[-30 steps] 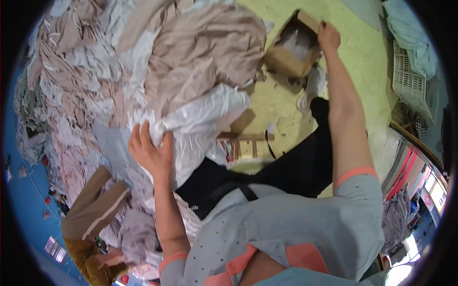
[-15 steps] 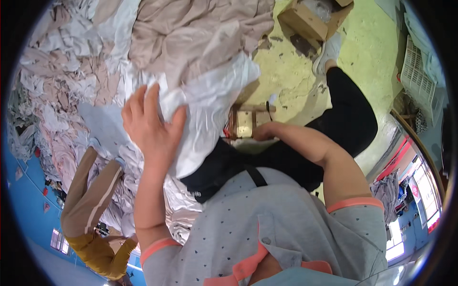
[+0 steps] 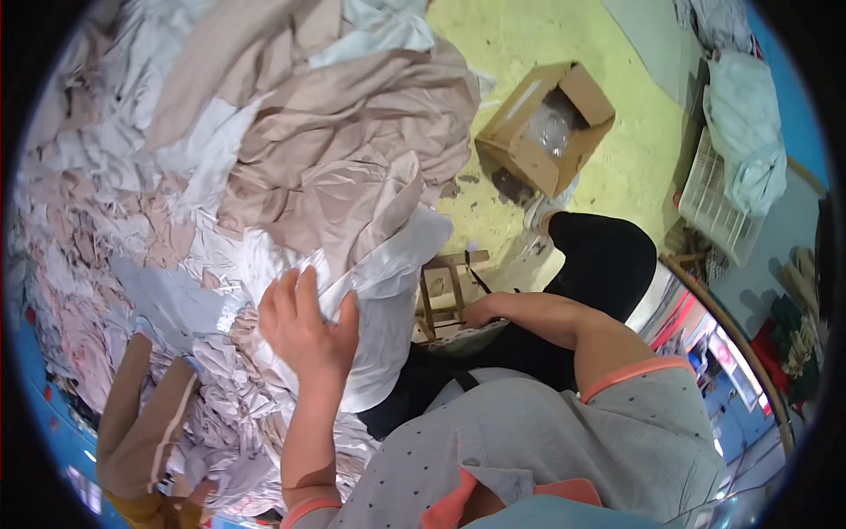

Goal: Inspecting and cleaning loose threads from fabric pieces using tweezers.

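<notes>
White rumpled sheet fabric (image 3: pixel 383 322), head view: under left hand (image 3: pixel 308 328), at near edge of beige-pink cloth heap (image 3: pixel 379 97). Left grip open, fingers spread; can't confirm contact. Right hand (image 3: pixel 485 310) off the open brown cardboard box (image 3: pixel 522 164) since a second ago, now beside brown wooden frame (image 3: pixel 451 260); grip there obscured, can't tell. Means only left hand at fabric.
</notes>
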### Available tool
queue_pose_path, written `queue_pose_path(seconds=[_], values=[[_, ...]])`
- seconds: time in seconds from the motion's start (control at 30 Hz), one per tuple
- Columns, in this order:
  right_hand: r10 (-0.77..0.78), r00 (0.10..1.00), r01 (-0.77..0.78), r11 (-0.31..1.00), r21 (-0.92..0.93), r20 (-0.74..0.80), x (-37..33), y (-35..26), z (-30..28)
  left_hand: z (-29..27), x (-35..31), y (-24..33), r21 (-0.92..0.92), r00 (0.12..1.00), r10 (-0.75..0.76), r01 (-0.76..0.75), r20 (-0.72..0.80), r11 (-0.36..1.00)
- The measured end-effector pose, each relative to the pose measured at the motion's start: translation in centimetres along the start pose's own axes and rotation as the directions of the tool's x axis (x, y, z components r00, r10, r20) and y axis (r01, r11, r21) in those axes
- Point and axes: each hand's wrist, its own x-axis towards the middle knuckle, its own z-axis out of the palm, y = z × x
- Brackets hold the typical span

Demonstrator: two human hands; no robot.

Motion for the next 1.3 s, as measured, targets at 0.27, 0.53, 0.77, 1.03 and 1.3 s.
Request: queue_pose_path(seconds=[0.27, 0.53, 0.77, 1.03, 1.3], values=[[-0.074, 0.997, 0.052, 0.9, -0.432, -0.033, -8.9, 11.9, -4.4, 3.1, -2.5, 3.3, -0.221, 0.896, -0.213, 0.133, -0.389, 0.966], [-0.214, 0.977, 0.154, 0.682, -0.715, 0.006, -10.3, 28.6, -13.7, 5.0, -8.4, 11.9, -0.176, 0.789, -0.399, 0.359, -0.468, 0.917], [-0.297, 0.955, 0.211, 0.602, -0.77, 0.03, -9.7, 21.8, -10.2, 4.0, -10.2, 13.1, -0.142, 0.7, -0.402, 0.401, -0.59, 0.905], [-0.025, 0.995, -0.009, 0.947, -0.322, -0.101, -9.0, 23.7, -9.6, 3.9, -6.5, 14.9, -0.083, 0.8, -0.476, 0.481, -0.365, 0.873], [0.231, 0.936, -0.215, 0.973, 0.089, -0.265, -20.4, 17.0, -6.1, 3.0, -5.6, 18.5, -0.094, 0.706, -0.662, 0.663, -0.249, 0.743]])
